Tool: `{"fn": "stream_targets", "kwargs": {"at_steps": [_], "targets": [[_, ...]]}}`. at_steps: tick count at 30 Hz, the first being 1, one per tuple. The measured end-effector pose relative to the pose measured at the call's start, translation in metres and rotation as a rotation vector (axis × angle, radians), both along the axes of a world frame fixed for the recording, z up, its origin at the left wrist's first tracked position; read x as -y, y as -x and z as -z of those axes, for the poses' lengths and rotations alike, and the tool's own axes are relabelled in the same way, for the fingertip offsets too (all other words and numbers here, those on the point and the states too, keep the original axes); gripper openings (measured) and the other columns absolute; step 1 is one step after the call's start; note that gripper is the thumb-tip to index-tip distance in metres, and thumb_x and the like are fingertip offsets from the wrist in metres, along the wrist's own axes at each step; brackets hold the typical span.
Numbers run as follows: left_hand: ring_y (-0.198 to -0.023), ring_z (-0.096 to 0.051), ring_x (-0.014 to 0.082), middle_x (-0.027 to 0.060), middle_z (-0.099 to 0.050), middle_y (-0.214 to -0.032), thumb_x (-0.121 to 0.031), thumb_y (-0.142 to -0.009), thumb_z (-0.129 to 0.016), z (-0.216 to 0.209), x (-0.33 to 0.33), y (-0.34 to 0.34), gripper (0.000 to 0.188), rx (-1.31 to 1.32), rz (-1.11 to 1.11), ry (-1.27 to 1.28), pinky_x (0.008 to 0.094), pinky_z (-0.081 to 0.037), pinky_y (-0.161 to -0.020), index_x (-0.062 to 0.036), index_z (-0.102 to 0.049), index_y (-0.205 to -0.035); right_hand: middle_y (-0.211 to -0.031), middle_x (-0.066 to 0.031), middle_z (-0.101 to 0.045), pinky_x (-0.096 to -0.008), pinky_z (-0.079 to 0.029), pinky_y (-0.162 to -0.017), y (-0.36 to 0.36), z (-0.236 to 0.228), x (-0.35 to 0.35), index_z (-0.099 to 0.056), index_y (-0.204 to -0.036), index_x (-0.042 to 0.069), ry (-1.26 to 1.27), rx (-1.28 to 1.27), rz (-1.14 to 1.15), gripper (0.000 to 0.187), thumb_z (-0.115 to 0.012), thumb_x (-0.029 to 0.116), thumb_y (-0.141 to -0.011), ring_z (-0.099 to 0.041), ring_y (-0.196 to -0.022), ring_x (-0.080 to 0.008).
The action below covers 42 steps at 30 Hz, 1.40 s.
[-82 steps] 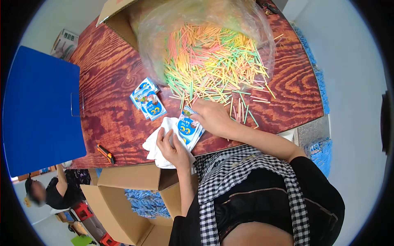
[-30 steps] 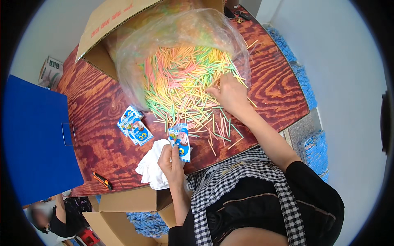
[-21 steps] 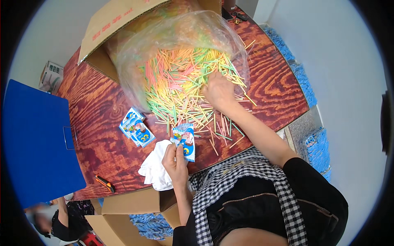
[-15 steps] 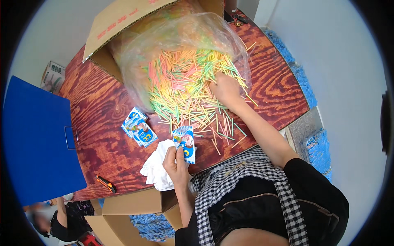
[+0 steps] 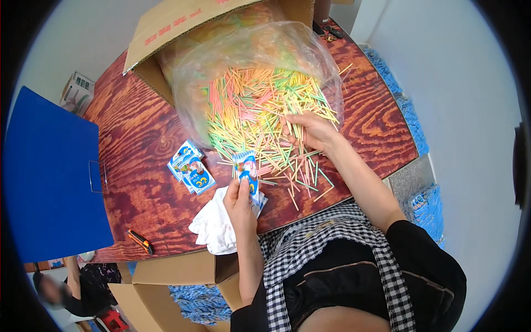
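l hand (image 5: pixel 239 206) pinches a blue/white pkt (image 5: pixel 246 166) nr its lower half, thumb on top; long axis runs approx 11 to 5 o'clock, striped end at 11, lettering & cartoon pic on face, too small to read for sure. it's at abt 6–7 o'clock from stick pile (image 5: pixel 251 99). r hand (image 5: pixel 311 131), at pile's 4 o'clock, has fingers closed on a few pastel sticks (image 5: pixel 292 128). spare pkts (image 5: pixel 198 176) at 9 o'clock from held one, also printed; carton flap (image 5: pixel 174 25) at pile's 10–11, red print.

Brt lt; slight glare, plastic bag (image 5: pixel 251 47); edges bent, corners blk.
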<state>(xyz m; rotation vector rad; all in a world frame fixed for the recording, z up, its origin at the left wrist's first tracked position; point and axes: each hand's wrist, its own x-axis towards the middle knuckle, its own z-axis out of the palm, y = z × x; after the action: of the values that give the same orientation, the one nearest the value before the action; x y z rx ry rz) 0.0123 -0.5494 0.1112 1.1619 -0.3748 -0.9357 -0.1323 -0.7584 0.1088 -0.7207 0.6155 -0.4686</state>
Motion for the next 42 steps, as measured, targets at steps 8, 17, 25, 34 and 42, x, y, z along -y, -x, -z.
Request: {"fn": "stream_targets", "kwargs": {"at_steps": [8, 17, 25, 34, 42], "targets": [[-0.106, -0.056, 0.0161, 0.0094, -0.057, -0.122, -0.015, -0.097, -0.051, 0.000, 0.078, 0.002, 0.027, -0.454, 0.195, 0.245, 0.0330, -0.045, -0.091, -0.0021, -0.052, -0.121, -0.070, -0.0037, -0.056, -0.0239, -0.043, -0.048, -0.008, 0.000, -0.025, -0.057, -0.098, 0.002, 0.126, 0.061, -0.267, 0.025, -0.057, 0.027, -0.094, -0.053, -0.056, -0.0122], [-0.067, -0.060, 0.0151, 0.0052, -0.064, -0.091, -0.016, -0.098, -0.049, -0.002, 0.108, 0.017, 0.011, -0.301, 0.190, 0.253, 0.0306, -0.048, -0.052, -0.0075, -0.055, -0.103, -0.069, -0.0019, -0.056, -0.0212, -0.036, -0.041, -0.028, 0.003, -0.036, -0.053, -0.101, 0.004, 0.166, -0.252, -0.056, 0.023, -0.058, 0.024, -0.091, -0.051, -0.050, -0.0073], [-0.090, -0.062, 0.0139, 0.0085, -0.065, -0.102, -0.013, -0.097, -0.050, -0.005, 0.115, 0.019, 0.018, -0.234, -0.031, 0.264, 0.0278, -0.049, -0.081, -0.0009, -0.056, -0.108, -0.081, -0.0046, -0.063, -0.0279, -0.041, -0.050, -0.052, 0.028, -0.049, -0.061, -0.109, 0.002, 0.782, -0.209, 0.263, 0.025, -0.058, 0.015, -0.087, -0.054, -0.055, -0.0117], [-0.076, -0.061, 0.0140, 0.0105, -0.062, -0.118, -0.017, -0.097, -0.049, -0.011, 0.103, -0.018, 0.027, -0.372, 0.300, 0.280, 0.0268, -0.047, -0.053, -0.0019, -0.054, -0.118, -0.071, -0.0008, -0.053, -0.0176, -0.029, -0.040, -0.046, -0.011, -0.046, -0.053, -0.101, 0.004, 0.139, -0.073, -0.098, 0.020, -0.060, 0.020, -0.091, -0.047, -0.051, -0.0054], [-0.086, -0.062, 0.0176, 0.0166, -0.050, -0.134, -0.018, -0.097, -0.049, -0.011, 0.100, -0.014, 0.033, -0.583, 0.070, 0.272, 0.0310, -0.054, -0.065, -0.0025, -0.046, -0.125, -0.070, -0.0027, -0.052, -0.0174, -0.026, -0.038, -0.045, -0.016, -0.051, -0.053, -0.096, 0.003, -0.018, 0.071, -0.003, 0.016, -0.058, 0.017, -0.091, -0.047, -0.052, -0.0062]]}}
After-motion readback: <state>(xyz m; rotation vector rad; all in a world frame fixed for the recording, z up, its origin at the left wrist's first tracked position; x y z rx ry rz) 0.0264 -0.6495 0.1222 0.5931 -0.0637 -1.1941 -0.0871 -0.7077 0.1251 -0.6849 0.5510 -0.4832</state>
